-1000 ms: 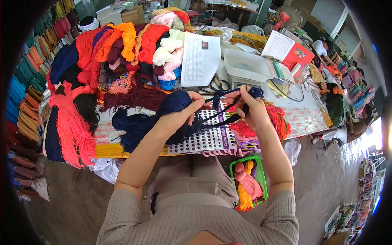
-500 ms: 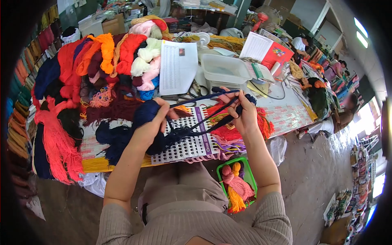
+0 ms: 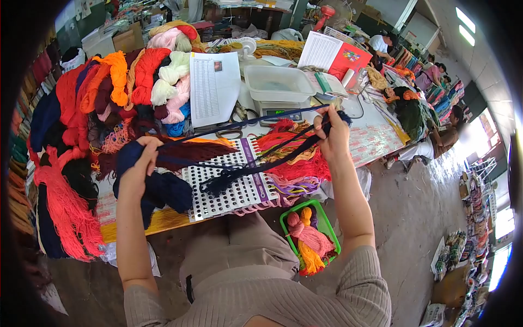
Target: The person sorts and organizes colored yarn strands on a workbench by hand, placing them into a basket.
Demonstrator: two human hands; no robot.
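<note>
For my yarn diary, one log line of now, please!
left hand: navy yarn hank | right hand: navy strands | between: strands stretched above perforated card

The navy yarn [image 3: 171, 191] looks matt and fibrous, the tub [image 3: 280, 97] smooth translucent plastic (faintly glossy).

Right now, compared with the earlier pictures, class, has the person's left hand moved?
Yes, leftward: the left hand was close over the left side of the white perforated board; now it is well left of it.

Purple strip [image 3: 260, 177] — lettering illegible | printed sheet [image 3: 211, 90] — unreadable | scale display [image 3: 281, 111] — digits unclear
</note>
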